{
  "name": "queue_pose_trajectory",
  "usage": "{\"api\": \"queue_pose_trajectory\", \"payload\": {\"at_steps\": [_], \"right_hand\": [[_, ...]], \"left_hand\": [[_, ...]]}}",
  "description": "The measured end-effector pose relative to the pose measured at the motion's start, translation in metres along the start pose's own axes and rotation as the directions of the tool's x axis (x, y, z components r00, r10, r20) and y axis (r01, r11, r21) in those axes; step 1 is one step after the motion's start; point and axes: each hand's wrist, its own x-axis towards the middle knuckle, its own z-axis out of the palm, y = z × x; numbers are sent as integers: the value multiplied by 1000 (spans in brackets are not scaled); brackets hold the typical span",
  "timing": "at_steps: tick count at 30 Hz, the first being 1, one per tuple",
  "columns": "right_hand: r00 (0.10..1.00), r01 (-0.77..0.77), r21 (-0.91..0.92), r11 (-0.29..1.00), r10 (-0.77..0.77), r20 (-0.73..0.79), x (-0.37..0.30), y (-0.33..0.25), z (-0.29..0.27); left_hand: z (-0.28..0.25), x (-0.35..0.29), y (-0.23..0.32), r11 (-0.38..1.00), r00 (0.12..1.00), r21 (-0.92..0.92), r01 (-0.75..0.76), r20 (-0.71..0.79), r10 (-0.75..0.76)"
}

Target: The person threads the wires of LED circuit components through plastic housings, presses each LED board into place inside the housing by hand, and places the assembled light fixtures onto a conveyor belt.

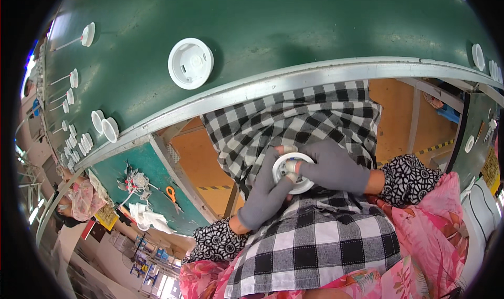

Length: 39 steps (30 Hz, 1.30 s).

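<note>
Over my lap, both hands are on a white round plastic housing (pixel 304 187), its open hollow side facing up. My left hand (pixel 265 193), in a grey glove with the fingertips uncovered, is closed around its left rim, thumb at the edge. From the right, my gloved right hand (pixel 336 168) grips it too, with fingertips dipping into the hollow. Small parts inside are partly hidden by those fingers. A similar white housing (pixel 191 64) lies hollow side up on the green belt (pixel 294 21) ahead of me.
A metal rail (pixel 315 71) edges the belt. More white housings (pixel 109 129) stand along its left, some with thin stems. On the side table (pixel 163 173) at left lie orange-handled scissors (pixel 171 195), a heap of small wired parts (pixel 137 182) and white cloth (pixel 149 217). A checked cloth (pixel 315 241) covers my lap.
</note>
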Motion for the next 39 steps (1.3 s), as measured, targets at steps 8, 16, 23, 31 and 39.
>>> {"api": "queue_pose_trajectory", "payload": {"at_steps": [8,16,23,31,39], "right_hand": [[928,-110,155,982,46,369,17,8,-39],[970,2,61,998,-17,244,12,-16,-48],[994,101,-169,980,-93,51,12,11,-29],[699,425,-455,783,-603,-384,-18,-135,-119],[482,-279,-905,-322,-862,158,110,-60,-296]], "left_hand": [[-10,12,5,996,995,-51,-79,54,82],[-12,15,19,979,985,116,-168,56,163],[-8,20,-11,904,938,258,-342,42,343],[-59,-62,107,860,855,117,-496,240,460],[-204,-99,54,675,295,731,-105,-625,723]]}}
